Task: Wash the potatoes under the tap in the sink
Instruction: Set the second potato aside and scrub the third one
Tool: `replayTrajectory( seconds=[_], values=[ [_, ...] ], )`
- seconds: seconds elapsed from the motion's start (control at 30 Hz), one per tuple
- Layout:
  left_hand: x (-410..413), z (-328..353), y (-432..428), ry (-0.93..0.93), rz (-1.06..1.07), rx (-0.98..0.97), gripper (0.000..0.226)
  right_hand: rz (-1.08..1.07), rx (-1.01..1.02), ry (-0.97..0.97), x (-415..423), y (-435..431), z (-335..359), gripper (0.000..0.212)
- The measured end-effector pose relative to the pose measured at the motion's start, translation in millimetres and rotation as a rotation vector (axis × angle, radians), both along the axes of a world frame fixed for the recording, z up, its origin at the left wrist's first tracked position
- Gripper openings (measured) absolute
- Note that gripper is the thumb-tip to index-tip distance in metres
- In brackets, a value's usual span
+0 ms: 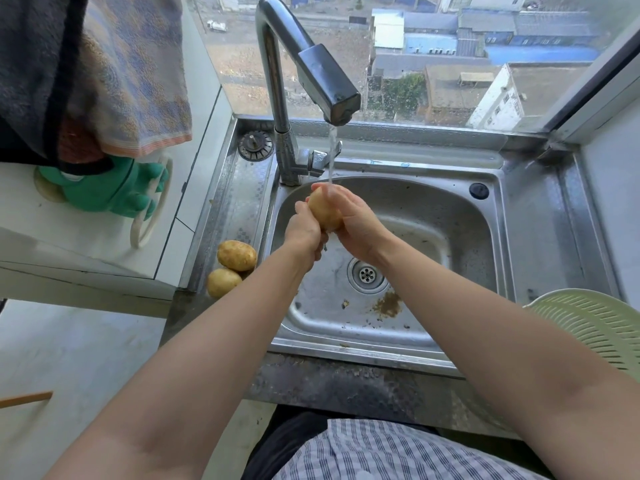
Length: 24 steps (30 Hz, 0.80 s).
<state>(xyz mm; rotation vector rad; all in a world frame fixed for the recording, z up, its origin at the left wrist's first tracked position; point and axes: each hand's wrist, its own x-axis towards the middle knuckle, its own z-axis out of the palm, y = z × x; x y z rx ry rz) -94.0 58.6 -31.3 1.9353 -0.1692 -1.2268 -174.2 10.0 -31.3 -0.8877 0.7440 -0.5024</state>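
Observation:
A yellow-brown potato (323,210) is held over the steel sink (446,216), right under the stream of water falling from the tap (325,81). My left hand (304,233) grips its lower left side. My right hand (356,223) cups it from the right, fingers wrapped over the top. Two more potatoes lie on the sink's left ledge, one (237,255) behind the other (223,282), touching each other.
A pale green colander (595,327) sits at the right of the sink. Green rubber gloves (117,192) and towels (131,74) hang at the left. A sink plug (255,146) rests on the back left ledge. Dirt specks lie near the drain (366,274).

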Motion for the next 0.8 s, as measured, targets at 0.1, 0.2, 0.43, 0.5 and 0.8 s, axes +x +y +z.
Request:
replayTrajectory(
  seconds=[0.1,0.2,0.43,0.5,0.8],
  values=[
    [-5,-8,0,-0.209,-0.077,-0.069,0.065,-0.259,0.118,0.096,12,-3,4,0.031],
    [-5,-10,3,-0.333,-0.152,-0.073,0.089,-0.295,0.174,0.184,13,-4,3,0.037],
    [3,-2,3,-0.41,-0.143,-0.104,0.079,-0.091,-0.086,0.184,8,-2,2,0.039],
    [0,-4,6,-0.608,-0.206,-0.127,0.054,-0.197,0.033,0.289,8,-5,4,0.041],
    [-5,6,-4,-0.023,0.1,-0.28,0.032,0.091,-0.043,0.52,4,7,7,0.059]
  ],
)
